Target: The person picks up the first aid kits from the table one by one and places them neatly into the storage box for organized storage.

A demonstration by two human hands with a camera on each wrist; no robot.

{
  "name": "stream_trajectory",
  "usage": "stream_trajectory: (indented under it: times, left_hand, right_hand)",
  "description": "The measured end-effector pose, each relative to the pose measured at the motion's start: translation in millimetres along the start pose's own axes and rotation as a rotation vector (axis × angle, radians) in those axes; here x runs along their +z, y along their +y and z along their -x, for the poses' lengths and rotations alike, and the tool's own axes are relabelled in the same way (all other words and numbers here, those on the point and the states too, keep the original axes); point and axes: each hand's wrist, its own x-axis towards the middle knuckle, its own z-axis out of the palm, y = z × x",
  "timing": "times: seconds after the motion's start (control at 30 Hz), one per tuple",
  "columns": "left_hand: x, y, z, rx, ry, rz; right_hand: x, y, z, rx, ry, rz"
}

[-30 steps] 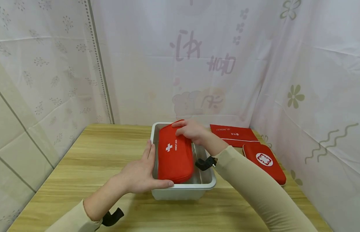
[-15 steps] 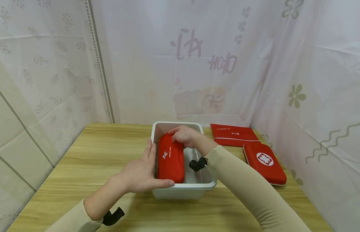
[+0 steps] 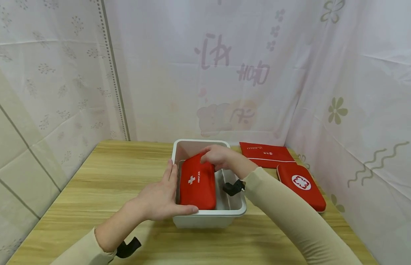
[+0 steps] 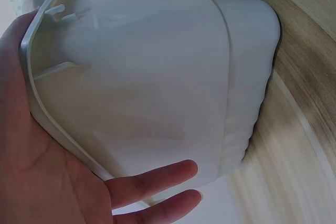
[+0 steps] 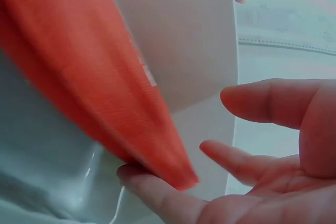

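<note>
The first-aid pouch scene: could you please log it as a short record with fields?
pouch: red first-aid pouch, tilted inside the bin
bin: white plastic bin on the wooden table
left hand: left hand flat against the bin's left side, thumb along the near rim
right hand: right hand on the pouch's far top edge
beside bin: flat red pouch and red hard case, to the right

Pouch [image 3: 197, 182]: now lower inside bin [image 3: 208, 217], leaning left; right hand [image 3: 217, 156] shifted along its far edge.
</note>
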Motion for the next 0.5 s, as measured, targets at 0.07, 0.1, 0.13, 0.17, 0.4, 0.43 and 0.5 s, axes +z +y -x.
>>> stream_trajectory:
  times: [0.07,0.1,0.13,0.17,0.4,0.43,0.5]
  left_hand:
    - [-0.4,0.8,-0.3,0.001,-0.003,0.0]
    - [-0.6,1.2,-0.6,0.001,-0.006,0.002]
    - [-0.6,1.4,-0.5,0.003,-0.008,-0.001]
    - [-0.5,1.6,-0.3,0.004,-0.011,-0.001]
    - [1.6,2.4,2.3,0.01,-0.004,-0.01]
    - [1.6,2.4,2.4,0.012,-0.001,-0.012]
    - [1.2,2.7,2.5,0.012,0.005,-0.014]
  right_hand:
    - [-3,1,3.8,0.004,0.004,0.004]
    - [-5,2,5.5,0.004,0.006,0.006]
    - [-7,3,7.1,0.005,0.007,0.002]
    - [-8,4,8.4,0.007,0.002,0.0]
    - [-22,9,22.8,-0.036,-0.018,0.011]
    - [-24,9,26.0,-0.05,-0.012,0.02]
    - [-32,10,32.9,-0.093,-0.001,0.026]
